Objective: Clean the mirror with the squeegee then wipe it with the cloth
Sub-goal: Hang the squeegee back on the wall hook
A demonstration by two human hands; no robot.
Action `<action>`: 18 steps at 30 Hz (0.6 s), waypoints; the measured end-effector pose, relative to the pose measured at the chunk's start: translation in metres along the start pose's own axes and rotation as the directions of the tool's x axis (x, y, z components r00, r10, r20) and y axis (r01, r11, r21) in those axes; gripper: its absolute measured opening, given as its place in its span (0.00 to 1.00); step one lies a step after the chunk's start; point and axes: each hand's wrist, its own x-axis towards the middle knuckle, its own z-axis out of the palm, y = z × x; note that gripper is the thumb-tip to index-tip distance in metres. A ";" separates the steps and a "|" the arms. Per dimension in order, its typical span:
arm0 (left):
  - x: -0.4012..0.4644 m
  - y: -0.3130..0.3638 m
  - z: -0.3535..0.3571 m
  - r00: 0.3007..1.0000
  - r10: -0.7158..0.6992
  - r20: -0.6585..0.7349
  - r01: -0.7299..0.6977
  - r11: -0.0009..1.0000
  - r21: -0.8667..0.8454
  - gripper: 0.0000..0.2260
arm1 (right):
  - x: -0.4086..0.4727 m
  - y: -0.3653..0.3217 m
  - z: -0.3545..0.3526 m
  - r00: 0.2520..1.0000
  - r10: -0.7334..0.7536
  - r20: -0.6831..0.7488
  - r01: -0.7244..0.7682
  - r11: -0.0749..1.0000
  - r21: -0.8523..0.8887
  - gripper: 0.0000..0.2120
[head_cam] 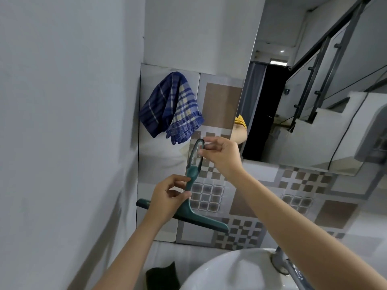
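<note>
Head cam: both hands on green squeegee [189, 208] at tiled wall, left hand [169, 198] pinching handle nr blade, right hand [222, 155] pinching top loop. Best to shift to one firm grip before reaching mirror [314, 101] at right. Checked cloth [171, 105] hangs above; white basin [230, 271] below.

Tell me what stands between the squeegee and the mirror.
Nothing visible does. Both hands hold the squeegee against the tiled wall, left of the mirror; only bare tile lies between. The cloth hangs above, out of the path.
</note>
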 end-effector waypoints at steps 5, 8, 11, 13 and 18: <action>0.007 -0.012 0.000 0.998 -0.019 -0.054 0.019 1.000 0.000 0.11 | 0.014 0.018 0.013 0.999 -0.024 -0.029 0.021 0.995 -0.095 0.16; 0.006 -0.022 0.003 0.999 -0.034 -0.042 0.035 0.999 0.014 0.12 | 0.014 0.033 0.015 1.000 -0.022 -0.019 0.020 0.993 -0.118 0.17; 0.000 -0.034 0.004 0.998 -0.046 -0.042 0.047 0.998 0.030 0.12 | 0.010 0.043 0.018 0.999 -0.027 0.027 0.031 0.990 -0.136 0.17; -0.002 -0.040 0.005 0.998 -0.053 -0.038 0.055 0.997 0.045 0.12 | 0.007 0.048 0.021 0.998 -0.029 0.049 0.036 0.989 -0.145 0.18; 0.000 -0.038 0.003 0.997 -0.074 -0.011 0.075 0.983 0.168 0.10 | 0.005 0.050 0.020 0.999 -0.041 0.010 0.042 0.979 -0.199 0.15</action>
